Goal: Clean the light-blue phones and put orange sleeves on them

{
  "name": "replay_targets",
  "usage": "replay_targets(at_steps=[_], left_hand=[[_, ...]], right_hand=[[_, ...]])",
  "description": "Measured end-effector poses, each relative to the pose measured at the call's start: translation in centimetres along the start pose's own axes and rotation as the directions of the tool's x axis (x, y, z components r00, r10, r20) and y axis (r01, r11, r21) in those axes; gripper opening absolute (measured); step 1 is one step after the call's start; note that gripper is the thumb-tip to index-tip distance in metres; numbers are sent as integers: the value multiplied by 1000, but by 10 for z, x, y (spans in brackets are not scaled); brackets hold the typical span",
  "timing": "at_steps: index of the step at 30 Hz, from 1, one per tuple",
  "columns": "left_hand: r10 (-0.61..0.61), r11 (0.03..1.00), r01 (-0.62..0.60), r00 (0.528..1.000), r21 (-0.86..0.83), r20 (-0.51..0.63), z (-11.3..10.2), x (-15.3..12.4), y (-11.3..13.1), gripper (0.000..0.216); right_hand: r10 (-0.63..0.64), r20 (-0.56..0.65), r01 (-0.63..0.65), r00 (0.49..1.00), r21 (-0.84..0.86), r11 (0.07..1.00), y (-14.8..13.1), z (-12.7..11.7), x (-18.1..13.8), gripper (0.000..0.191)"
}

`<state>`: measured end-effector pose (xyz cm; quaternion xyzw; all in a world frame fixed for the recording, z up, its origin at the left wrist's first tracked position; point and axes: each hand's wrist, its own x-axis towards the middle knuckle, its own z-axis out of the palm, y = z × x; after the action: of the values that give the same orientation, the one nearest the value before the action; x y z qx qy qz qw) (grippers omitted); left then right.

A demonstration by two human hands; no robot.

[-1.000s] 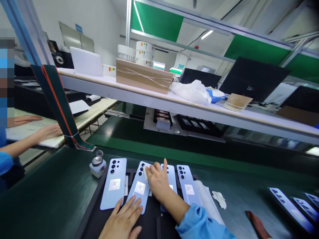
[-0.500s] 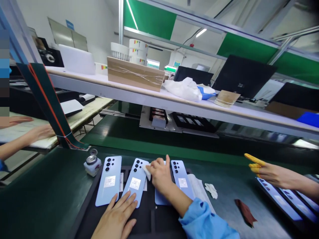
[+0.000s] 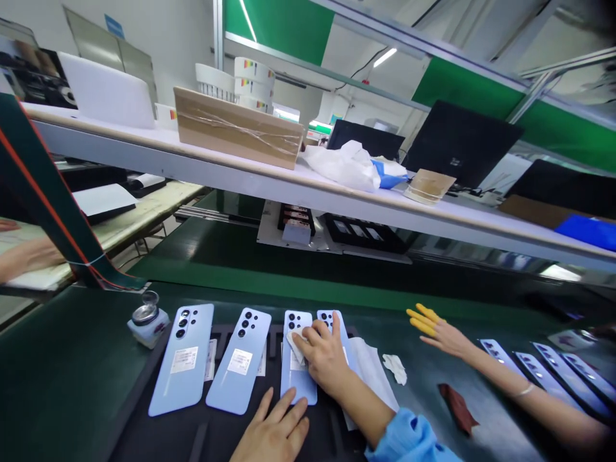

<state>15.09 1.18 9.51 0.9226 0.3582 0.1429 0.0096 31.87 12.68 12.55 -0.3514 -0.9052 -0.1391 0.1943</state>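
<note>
Several light blue phones lie camera side up on a black tray [image 3: 129, 420], with white labels on their backs. My right hand [image 3: 327, 356] pinches a white wipe [image 3: 294, 346] against the third phone [image 3: 299, 384], just below its lenses. Fingers spread, my left hand [image 3: 276, 427] rests its tips at that phone's lower end. To the left are the first phone [image 3: 185, 385] and the second phone [image 3: 231, 388], both uncovered. My right hand partly hides the fourth phone [image 3: 332, 316].
A small bottle [image 3: 148, 324] with a raised lid stands left of the tray. On the right lie a white cloth [image 3: 373, 372], a crumpled wipe [image 3: 395, 367] and a dark red scrap [image 3: 458, 409]. A co-worker's hand [image 3: 440, 330] in yellow finger covers reaches over the belt near more phones [image 3: 543, 378].
My right hand has moved the wipe from the second phone to the third. My left hand has shifted right, off the second phone. The co-worker's arm has reached further left.
</note>
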Motion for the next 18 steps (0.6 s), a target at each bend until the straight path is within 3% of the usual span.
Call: replay_targets(at_steps=[3, 8, 18], left_hand=[[68, 992, -51, 986, 112, -151, 5, -3, -4, 21], [136, 964, -32, 914, 265, -383, 13, -3, -10, 20], [131, 967, -42, 929, 252, -347, 23, -7, -13, 18]], right_hand=[[-32, -26, 32, 999, -17, 999, 4, 1, 2, 29], [-104, -18, 103, 994, -11, 995, 5, 3, 4, 28], [-23, -56, 22, 998, -9, 1000, 10, 12, 10, 29]])
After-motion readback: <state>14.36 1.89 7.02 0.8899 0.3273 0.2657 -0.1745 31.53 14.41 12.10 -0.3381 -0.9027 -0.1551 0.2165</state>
